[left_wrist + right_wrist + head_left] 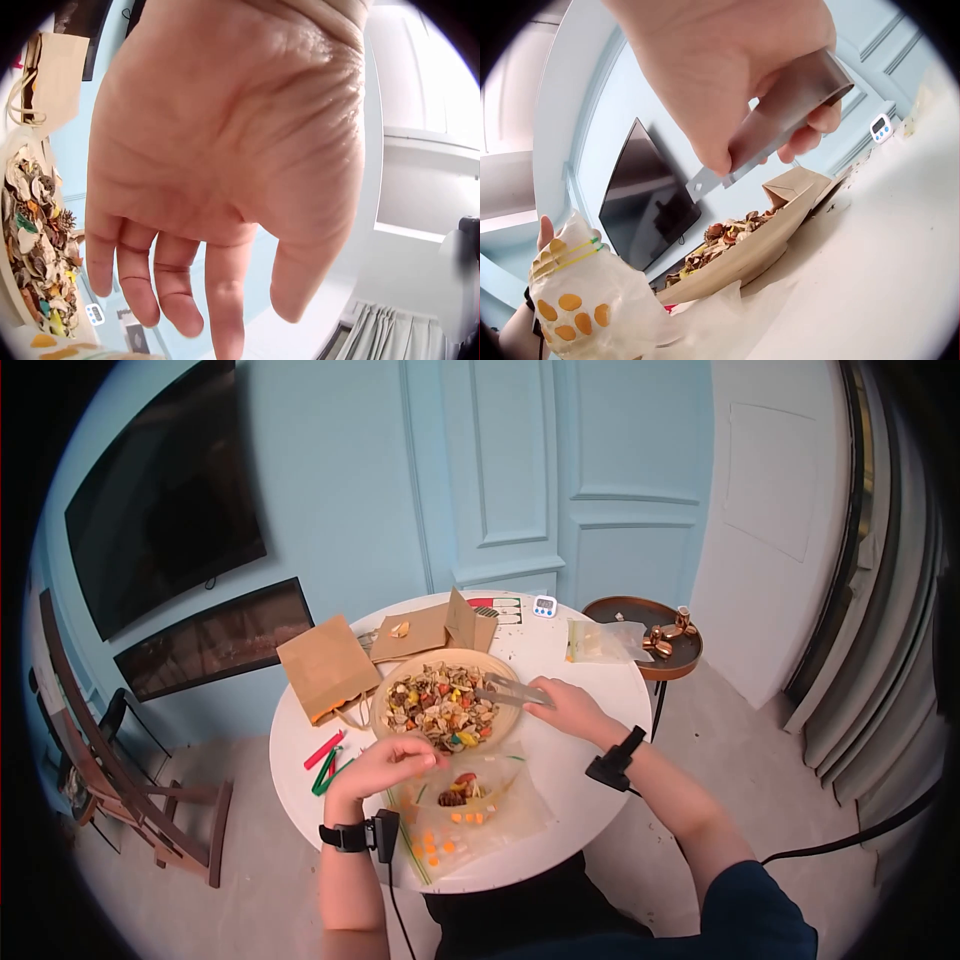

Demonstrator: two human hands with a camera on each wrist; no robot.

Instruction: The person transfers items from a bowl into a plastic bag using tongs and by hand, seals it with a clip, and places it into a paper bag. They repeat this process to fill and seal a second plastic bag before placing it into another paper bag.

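Note:
My right hand grips a pair of metal tongs, whose tips reach over the right side of a wide beige bowl. Potpourri fills the bowl: dried petals, slices and pine cones in brown, orange and yellow. In front of it lies a clear zip bag printed with orange spots, its mouth spread, with a pine cone and a few red and yellow pieces inside. Above the bag's left part is my left hand; the left wrist view shows its fingers extended and its palm bare.
Brown paper bags lie behind and left of the bowl. Red and green strips are at the table's left. A white timer stands at the back. Another clear bag lies near a round side tray with copper-coloured objects.

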